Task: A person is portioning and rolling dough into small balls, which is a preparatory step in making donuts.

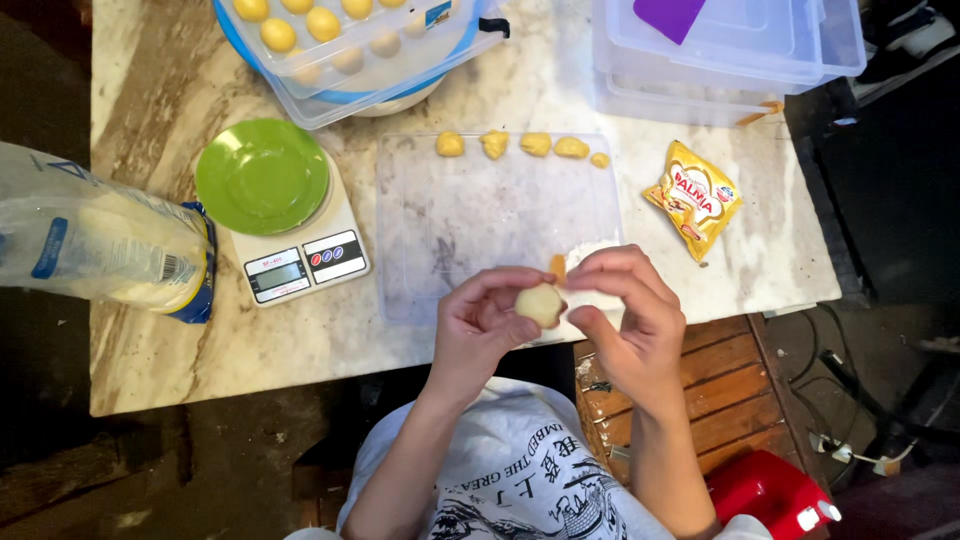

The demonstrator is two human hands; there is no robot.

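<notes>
Holding one pale dough ball [540, 303]: left hand [480, 325] and right hand [628, 310], fingertips of both closed on it. Beneath: clear tray [480, 230] on marble worktop [400, 340]. Five dough pieces [520, 146] along tray's far edge.

The right hand [625, 310] covers one side of the dough ball [540, 302] and most of a small orange piece [557, 266], the top edge crops the clear tray of balls [350, 45], and the scale's display [279, 274] is unreadably small.

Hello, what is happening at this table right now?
A person holds a small pale dough ball between the left hand and the right hand, above a clear plastic sheet on the marble table. Five yellow dough pieces lie in a row at the sheet's far edge. A kitchen scale carrying a green plate stands beside it.
</notes>
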